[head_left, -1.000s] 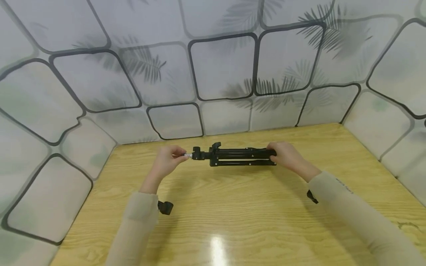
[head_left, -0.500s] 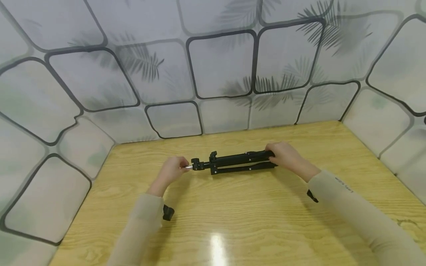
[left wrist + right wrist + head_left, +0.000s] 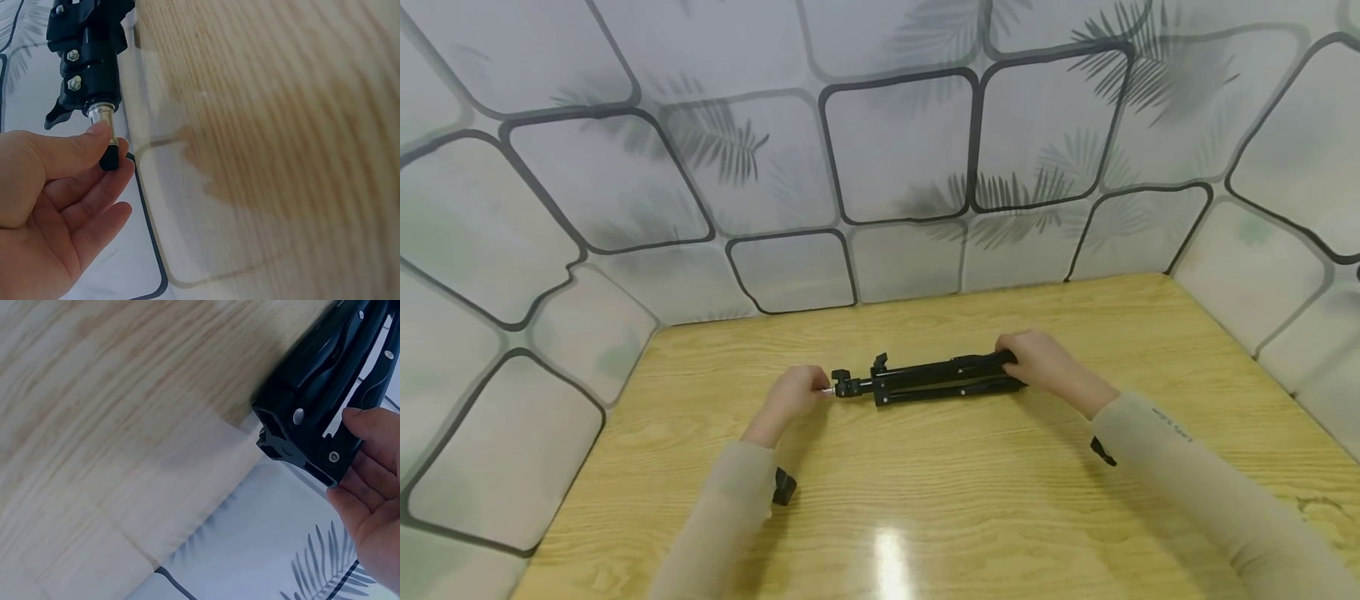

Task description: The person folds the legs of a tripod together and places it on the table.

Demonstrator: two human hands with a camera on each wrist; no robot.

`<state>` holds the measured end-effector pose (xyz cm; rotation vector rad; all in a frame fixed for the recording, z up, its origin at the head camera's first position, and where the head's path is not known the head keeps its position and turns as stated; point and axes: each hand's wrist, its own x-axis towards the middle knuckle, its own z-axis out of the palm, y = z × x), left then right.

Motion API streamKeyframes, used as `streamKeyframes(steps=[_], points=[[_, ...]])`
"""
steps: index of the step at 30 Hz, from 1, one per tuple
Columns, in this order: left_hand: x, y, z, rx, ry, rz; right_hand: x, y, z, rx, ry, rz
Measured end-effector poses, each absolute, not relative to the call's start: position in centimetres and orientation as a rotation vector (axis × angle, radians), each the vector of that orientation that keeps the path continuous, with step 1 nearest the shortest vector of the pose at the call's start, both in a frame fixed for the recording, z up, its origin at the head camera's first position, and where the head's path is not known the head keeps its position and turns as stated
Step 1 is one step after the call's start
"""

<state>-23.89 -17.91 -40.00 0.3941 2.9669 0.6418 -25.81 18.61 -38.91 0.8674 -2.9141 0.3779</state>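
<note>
A folded black tripod stand (image 3: 951, 372) lies lengthwise between my two hands in the head view, its legs folded together to the right. My left hand (image 3: 793, 393) pinches the silver metal tip (image 3: 101, 115) at its left end between thumb and fingers; a black cap (image 3: 109, 157) shows at the end of that tip. Black knobs (image 3: 880, 362) stick up near the collar. At the other end, my right hand (image 3: 1039, 362) grips the leg ends, its thumb on one leg (image 3: 350, 440) and its fingers underneath in the right wrist view.
The stand is close over a wood-grain table (image 3: 880, 475). Behind and at both sides rises a pale cloth screen (image 3: 902, 150) with dark outlines and leaf prints. Black wrist-camera mounts (image 3: 784, 486) hang at both sleeves.
The tripod stand has come down and nearer to me, its left end lowered more than its right. Both hands have kept their hold, the left moving down with it.
</note>
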Motion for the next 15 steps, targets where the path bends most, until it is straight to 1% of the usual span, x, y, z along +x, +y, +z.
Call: streamKeyframes(steps=[15], points=[[-23.87, -17.98, -40.43, 0.378, 2.970, 0.660, -25.42, 18.69, -39.17, 0.840, -2.924, 0.395]])
